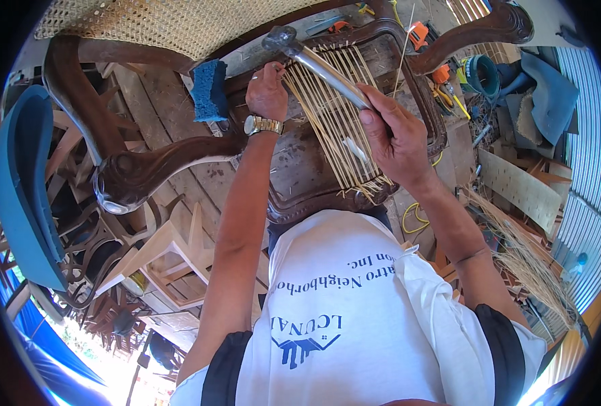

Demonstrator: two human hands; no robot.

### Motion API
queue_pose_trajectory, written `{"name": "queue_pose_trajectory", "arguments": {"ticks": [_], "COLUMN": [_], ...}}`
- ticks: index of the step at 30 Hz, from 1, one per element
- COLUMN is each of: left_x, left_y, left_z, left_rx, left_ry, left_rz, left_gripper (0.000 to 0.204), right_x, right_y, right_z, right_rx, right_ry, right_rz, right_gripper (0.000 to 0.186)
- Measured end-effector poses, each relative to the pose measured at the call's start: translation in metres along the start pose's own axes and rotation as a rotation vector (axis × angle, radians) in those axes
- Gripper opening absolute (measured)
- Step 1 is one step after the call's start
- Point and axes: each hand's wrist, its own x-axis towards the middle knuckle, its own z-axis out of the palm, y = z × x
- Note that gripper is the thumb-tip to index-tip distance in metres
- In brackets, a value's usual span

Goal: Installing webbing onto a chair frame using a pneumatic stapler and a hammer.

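Observation:
My right hand [396, 135] is closed around the metal handle of a hammer [331, 74], whose dark head points to the upper left, over the far part of the chair seat. Below it, light cane strands [324, 125] run from the far rail to the near rail of the dark carved wooden seat frame [293, 213]. At the far left end of those strands, my left hand [268, 91] is closed with its fingertips pinched at the frame. Whatever sits between those fingertips is too small to make out. A watch is on my left wrist.
A woven cane backrest [131, 27] rises beyond the seat, with carved arms [178, 159] on either side. A blue sponge-like piece [209, 90] lies left of the seat. Orange-handled tools [419, 35] and a teal bucket [481, 74] stand right. Unfinished chair frames [172, 260] crowd the left.

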Motion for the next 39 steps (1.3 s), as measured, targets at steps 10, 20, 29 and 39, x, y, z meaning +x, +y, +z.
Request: {"name": "queue_pose_trajectory", "arguments": {"ticks": [10, 20, 29, 39], "left_x": [-0.003, -0.005, 0.0, 0.003], "left_y": [0.0, -0.005, 0.0, -0.002], "left_z": [-0.002, 0.003, -0.002, -0.007], "left_rx": [0.046, 0.067, -0.011, -0.046], "left_ry": [-0.017, -0.003, -0.05, -0.101], "left_rz": [-0.023, 0.041, 0.001, -0.092], "left_gripper": [0.008, 0.006, 0.011, 0.01], "right_x": [-0.007, -0.006, -0.008, -0.024], "right_y": [0.011, 0.003, 0.015, 0.017], "right_z": [0.005, 0.004, 0.004, 0.003], "right_rx": [-0.176, -0.206, -0.253, -0.14], "right_ry": [-0.151, -0.166, -0.15, -0.057], "right_rz": [0.04, 0.046, 0.067, 0.111], "right_gripper": [0.039, 0.042, 0.04, 0.036]}}
